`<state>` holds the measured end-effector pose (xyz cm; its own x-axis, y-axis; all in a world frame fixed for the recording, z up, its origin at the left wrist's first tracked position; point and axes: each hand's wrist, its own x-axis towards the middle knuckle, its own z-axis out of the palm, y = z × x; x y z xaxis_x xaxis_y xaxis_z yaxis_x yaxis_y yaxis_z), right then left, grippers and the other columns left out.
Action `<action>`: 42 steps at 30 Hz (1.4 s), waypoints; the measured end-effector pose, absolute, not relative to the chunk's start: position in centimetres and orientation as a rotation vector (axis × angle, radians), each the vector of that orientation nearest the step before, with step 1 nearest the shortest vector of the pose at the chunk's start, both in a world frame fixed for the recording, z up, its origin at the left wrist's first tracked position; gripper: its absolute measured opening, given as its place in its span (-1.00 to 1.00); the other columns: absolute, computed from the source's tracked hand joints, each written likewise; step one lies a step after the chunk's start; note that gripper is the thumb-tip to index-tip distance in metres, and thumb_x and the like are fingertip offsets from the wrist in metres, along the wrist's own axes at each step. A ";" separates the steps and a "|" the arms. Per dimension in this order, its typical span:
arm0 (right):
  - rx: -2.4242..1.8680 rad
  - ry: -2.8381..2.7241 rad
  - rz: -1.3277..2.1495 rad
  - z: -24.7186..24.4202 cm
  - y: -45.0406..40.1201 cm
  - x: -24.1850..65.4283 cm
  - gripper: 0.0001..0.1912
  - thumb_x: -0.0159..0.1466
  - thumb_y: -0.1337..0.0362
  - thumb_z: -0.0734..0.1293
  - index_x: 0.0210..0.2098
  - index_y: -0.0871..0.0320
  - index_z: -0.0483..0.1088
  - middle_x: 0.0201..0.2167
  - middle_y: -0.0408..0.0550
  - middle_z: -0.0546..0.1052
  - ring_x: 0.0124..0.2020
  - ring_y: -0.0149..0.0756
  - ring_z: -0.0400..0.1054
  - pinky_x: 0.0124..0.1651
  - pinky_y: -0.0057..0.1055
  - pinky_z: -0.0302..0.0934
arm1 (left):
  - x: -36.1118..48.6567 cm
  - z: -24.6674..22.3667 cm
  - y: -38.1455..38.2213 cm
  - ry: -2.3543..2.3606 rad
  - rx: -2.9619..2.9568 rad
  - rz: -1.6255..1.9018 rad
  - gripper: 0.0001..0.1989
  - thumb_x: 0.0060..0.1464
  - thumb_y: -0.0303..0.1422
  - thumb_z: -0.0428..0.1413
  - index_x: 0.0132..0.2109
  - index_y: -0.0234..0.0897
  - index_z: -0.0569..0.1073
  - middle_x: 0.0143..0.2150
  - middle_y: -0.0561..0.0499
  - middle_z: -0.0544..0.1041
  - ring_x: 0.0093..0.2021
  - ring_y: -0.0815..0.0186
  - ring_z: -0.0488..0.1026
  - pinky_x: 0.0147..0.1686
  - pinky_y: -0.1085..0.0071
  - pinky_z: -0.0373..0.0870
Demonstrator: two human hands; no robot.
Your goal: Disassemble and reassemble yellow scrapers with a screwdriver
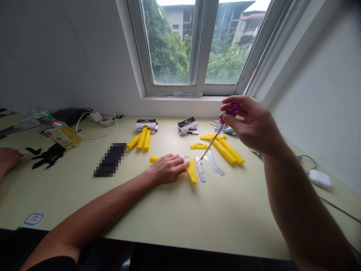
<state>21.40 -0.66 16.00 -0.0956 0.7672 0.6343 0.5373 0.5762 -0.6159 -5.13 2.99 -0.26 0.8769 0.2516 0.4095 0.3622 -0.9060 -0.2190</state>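
The screwdriver handle (pixel 232 109) is translucent purple; its shaft (pixel 211 146) is silver-grey. The moulded plastic parts (pixel 192 171) are solid bright yellow, with no pattern. The flat metal strips (pixel 200 169) are plain silver-grey. The table (pixel 197 222) is pale yellow-green. The packaging cards (pixel 187 125) are black and white. The computer mouse (pixel 319 178) is white.

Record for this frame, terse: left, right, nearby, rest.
left: left hand lies flat over yellow plastic parts, beside tiny screws
right: right hand holds a purple-handled screwdriver raised, tip angled down
nearby: metal strips under the tip
rest: more yellow parts, white mouse, white power strip, another person's hand at the far left
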 end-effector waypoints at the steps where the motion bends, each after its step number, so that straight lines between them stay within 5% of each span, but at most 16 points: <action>1: -1.085 -1.767 0.272 15.9 -0.6 21.3 -0.66 0.22 0.25 0.37 0.01 0.01 0.37 -0.14 -0.08 0.49 -0.15 -0.21 0.48 -0.02 -0.14 0.45 | -5.0 -0.2 2.9 -0.449 -2.756 -0.553 -0.72 0.36 -0.28 -0.11 0.07 -0.29 0.37 -0.17 -0.08 0.53 -0.23 0.29 0.45 -0.33 0.37 0.29; 19: -1.084 -1.758 0.247 15.8 -0.4 21.6 -0.67 0.19 0.24 0.39 -0.03 -0.04 0.40 -0.20 -0.07 0.52 -0.15 -0.11 0.49 0.05 0.00 0.41 | -4.2 -0.2 2.7 -0.363 -2.727 -0.575 -0.71 0.36 -0.28 -0.09 0.08 -0.28 0.38 -0.21 -0.05 0.52 -0.27 0.32 0.46 -0.34 0.38 0.34; 32: -0.942 -1.758 0.126 16.3 -1.2 21.5 -0.59 0.22 0.25 0.41 0.07 -0.04 0.39 -0.22 -0.11 0.53 -0.15 -0.21 0.47 -0.06 -0.19 0.45 | -5.3 -0.5 3.5 -0.533 -2.650 -0.829 -0.75 0.31 -0.33 0.00 0.05 -0.29 0.42 -0.22 -0.07 0.55 -0.31 0.30 0.47 -0.39 0.38 0.36; 39: -0.699 -1.691 0.322 15.7 -0.8 19.5 -0.78 0.29 0.17 0.33 -0.06 -0.07 0.35 -0.25 -0.14 0.42 -0.37 -0.35 0.40 -0.30 -0.28 0.45 | -5.1 -0.5 3.3 -0.461 -2.678 -0.819 -0.74 0.32 -0.32 -0.01 0.07 -0.30 0.40 -0.19 -0.08 0.56 -0.27 0.30 0.48 -0.34 0.37 0.38; 42: -0.521 -1.335 0.429 15.1 -0.6 17.7 -0.89 0.31 0.19 0.28 -0.17 -0.04 0.25 -0.36 -0.20 0.33 -0.54 -0.45 0.28 -0.54 -0.42 0.29 | -5.0 -0.5 3.2 -0.383 -2.711 -0.766 -0.73 0.32 -0.31 -0.02 0.07 -0.31 0.40 -0.18 -0.08 0.56 -0.25 0.30 0.48 -0.33 0.37 0.38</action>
